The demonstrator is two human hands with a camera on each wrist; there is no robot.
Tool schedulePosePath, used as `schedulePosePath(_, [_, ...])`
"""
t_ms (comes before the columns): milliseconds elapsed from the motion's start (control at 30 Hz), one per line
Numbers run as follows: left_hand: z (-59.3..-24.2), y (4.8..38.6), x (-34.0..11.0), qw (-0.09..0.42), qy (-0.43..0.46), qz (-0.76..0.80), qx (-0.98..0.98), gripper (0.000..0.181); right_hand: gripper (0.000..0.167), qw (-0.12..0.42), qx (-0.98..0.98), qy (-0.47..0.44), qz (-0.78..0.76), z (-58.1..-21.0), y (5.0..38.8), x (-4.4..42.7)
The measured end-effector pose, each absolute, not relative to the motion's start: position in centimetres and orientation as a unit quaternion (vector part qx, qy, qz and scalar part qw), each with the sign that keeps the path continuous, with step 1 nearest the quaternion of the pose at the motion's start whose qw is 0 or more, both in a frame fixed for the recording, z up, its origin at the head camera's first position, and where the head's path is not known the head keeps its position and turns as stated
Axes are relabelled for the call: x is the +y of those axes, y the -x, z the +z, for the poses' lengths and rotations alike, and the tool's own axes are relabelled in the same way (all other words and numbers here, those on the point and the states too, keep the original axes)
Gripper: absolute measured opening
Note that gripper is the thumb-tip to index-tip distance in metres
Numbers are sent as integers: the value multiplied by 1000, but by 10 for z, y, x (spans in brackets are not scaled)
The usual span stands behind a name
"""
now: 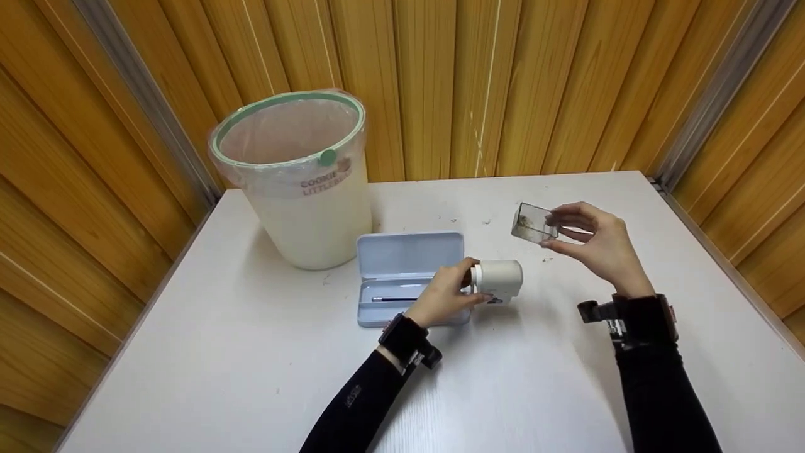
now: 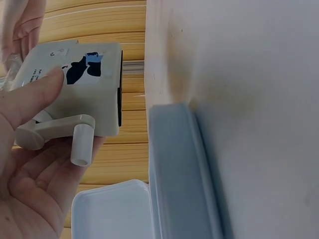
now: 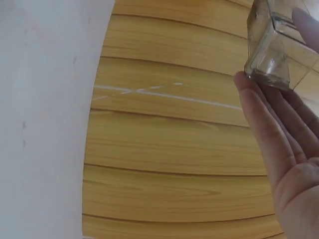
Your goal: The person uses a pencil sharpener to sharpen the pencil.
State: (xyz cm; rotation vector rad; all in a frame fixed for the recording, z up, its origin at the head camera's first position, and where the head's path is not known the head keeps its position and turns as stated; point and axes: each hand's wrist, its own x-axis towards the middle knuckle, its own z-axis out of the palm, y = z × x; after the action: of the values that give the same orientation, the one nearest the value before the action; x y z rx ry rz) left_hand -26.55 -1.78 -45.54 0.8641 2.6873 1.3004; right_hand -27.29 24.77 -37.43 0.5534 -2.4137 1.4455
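Note:
My left hand [image 1: 443, 290] grips a cream hand-crank pencil sharpener [image 1: 501, 278], held tipped over above the table beside the pencil case. Its crank and a dark cartoon sticker show on the sharpener [image 2: 75, 84] in the left wrist view. With thumb and fingertips, my right hand [image 1: 594, 242] pinches a see-through shavings drawer [image 1: 533, 223], raised off the table and apart from the sharpener. Some dark residue clings inside the drawer [image 3: 271, 59]. Near the left hand lies an open light-blue pencil case [image 1: 412, 255], with a dark pencil [image 1: 395, 299] in its lower half.
A cream trash bin [image 1: 308, 220] with a green rim and a clear liner stands at the back left, behind the pencil case. Small dark crumbs lie on the white table [image 1: 251, 365] near its back. Wood-patterned panels [image 1: 427, 82] enclose the back and sides.

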Motion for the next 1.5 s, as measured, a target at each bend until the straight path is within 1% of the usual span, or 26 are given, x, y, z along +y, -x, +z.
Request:
schedulePosePath(167, [-458,266,-18,12,-278,413,867,52,50,156,-829,-199,499,-337,278,218])
schedulePosePath(367, [-458,265,-17,2,-287,412,865,52,50,172,-834,-220,476,-286,295,165])
schedulePosePath(500, [-457,264,-15,3,-284,414,865,51,50,169,-834,-225,475,-258,311,124])
schedulePosePath(633, [-457,263,-11,14,-278,418,865,51,52,159,-833,-228,479,-241,329,86])
schedulePosePath(767, [-458,261,-8,19,-285,424,860,49,53,161,-835,-231,473,-233,343,53])
schedulePosePath(900, [-460,260,-6,5,-309,419,854,47,52,168,-833,-234,473,-231,352,24])
schedulePosePath(1000, [-461,261,-4,-10,-325,414,850,54,51,170,-834,-234,469,-231,358,7])
schedulePosePath(1067, [-461,262,-2,-16,-334,413,847,54,51,166,-841,-231,460,-230,361,-2])
schedulePosePath(1133, [-463,262,-1,-20,-342,411,845,50,51,159,-847,-230,453,-231,364,-9])
schedulePosePath(1267, [-466,262,0,-36,-362,412,836,32,51,155,-855,-230,439,-234,368,-18])
schedulePosePath(1500, [-468,261,-1,-87,-406,416,809,24,53,158,-865,-233,415,-242,373,-31])
